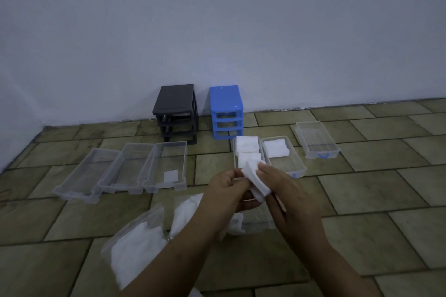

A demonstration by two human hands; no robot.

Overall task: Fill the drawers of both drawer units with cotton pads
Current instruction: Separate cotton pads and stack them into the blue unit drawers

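Observation:
My left hand (223, 190) and my right hand (287, 196) together hold a small stack of white cotton pads (257, 182) above the floor. A black drawer frame (177, 113) and a blue drawer frame (225, 111) stand empty against the wall. Three clear drawers lie left: two bare (84, 176) (128, 169), one (166, 166) with a single pad. On the right, one drawer (248, 152) is packed with pads, a second (282, 155) has pads at its far end, a third (317, 140) is bare.
Two clear plastic bags of cotton pads lie on the tiled floor near me, one at the lower left (135, 246) and one under my hands (188, 212). A white wall runs behind the frames.

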